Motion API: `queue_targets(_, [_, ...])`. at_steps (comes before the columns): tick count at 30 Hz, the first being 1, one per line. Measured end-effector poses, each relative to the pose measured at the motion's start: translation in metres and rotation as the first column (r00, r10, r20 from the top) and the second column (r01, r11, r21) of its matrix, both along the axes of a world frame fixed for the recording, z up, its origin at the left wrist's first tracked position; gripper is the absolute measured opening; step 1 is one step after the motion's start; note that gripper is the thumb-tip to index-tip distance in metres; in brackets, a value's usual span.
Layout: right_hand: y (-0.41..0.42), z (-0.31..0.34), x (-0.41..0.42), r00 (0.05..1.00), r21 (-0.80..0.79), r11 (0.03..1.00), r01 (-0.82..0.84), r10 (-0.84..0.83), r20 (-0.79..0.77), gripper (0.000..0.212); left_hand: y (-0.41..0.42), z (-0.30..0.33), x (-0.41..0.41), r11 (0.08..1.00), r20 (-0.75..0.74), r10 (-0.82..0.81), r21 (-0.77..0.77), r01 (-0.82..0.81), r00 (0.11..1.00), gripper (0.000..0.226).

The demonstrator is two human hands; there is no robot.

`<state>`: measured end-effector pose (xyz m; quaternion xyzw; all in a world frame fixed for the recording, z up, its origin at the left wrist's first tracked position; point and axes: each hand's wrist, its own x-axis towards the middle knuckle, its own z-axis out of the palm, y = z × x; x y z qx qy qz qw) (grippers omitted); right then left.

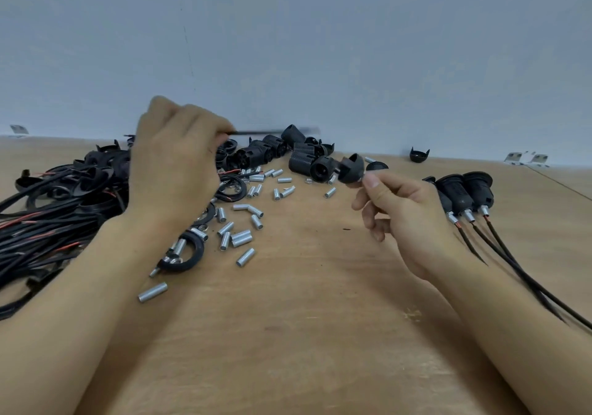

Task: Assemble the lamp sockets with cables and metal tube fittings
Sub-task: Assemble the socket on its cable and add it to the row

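Far left: a heap of black cables (48, 209) with red cores lies on the wooden worktop (304, 318). Left hand (179, 165): raised above the heap, back of the hand toward the camera, its fingers curled and pinching one black cable end (256, 132). This free end projects from the fingers to the right, its long axis roughly level and blurred at the tip, so whether the cores are stripped cannot be told. Below and between the hands: loose metal tube fittings (242, 238) scattered on the worktop, with a black ring (184, 254) near the left forearm. Behind them: a pile of black socket bodies (307, 160).

Centre right: the socket cap (351, 168), a black dome, is held clear of the worktop by the right hand (407, 213). Thumb and forefinger pinch what appears to be a short metal piece at the cap's lower end; the remaining fingers are loosely curled beneath. The cap lies to the right of and lower than the cable tip, apart from it.

Judgement: the coming move is to thread the cable through the cap, which calls for lowering the tip and aligning it with the cap's opening; the left hand carries the moving part.

Far right: three finished sockets (464, 193) with tube fittings and cables lie side by side.
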<state>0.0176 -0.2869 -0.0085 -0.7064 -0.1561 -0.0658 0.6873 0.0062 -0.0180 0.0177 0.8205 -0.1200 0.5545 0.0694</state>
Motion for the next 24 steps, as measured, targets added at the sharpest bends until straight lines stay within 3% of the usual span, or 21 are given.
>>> queue_targets(2, [-0.007,0.003,0.002,0.998,0.08,0.995,-0.054,0.055,-0.014,0.022,-0.009,-0.004,-0.002,0.99,0.101,-0.1,0.107,0.089,0.99,0.017])
queue_targets(4, [-0.012,0.004,0.004,0.99,0.101,0.985,-0.138,0.141,-0.023,0.021,-0.015,-0.009,-0.004,0.985,0.16,-0.146,0.113,0.129,0.976,0.017])
queue_targets(11, [-0.017,-0.001,0.008,0.944,0.186,0.933,-0.31,0.325,-0.058,0.026,-0.018,-0.012,-0.011,0.952,0.09,-0.307,0.018,0.306,0.948,0.018])
queue_targets(15, [-0.017,-0.002,0.007,0.928,0.215,0.914,-0.343,0.366,-0.075,0.027,-0.015,-0.008,-0.016,0.948,0.139,-0.305,-0.049,0.314,0.942,0.017])
queue_targets(24, [-0.017,-0.001,0.006,0.908,0.213,0.896,-0.389,0.412,-0.079,0.02,-0.019,-0.012,-0.018,0.927,0.097,-0.373,0.008,0.374,0.923,0.019])
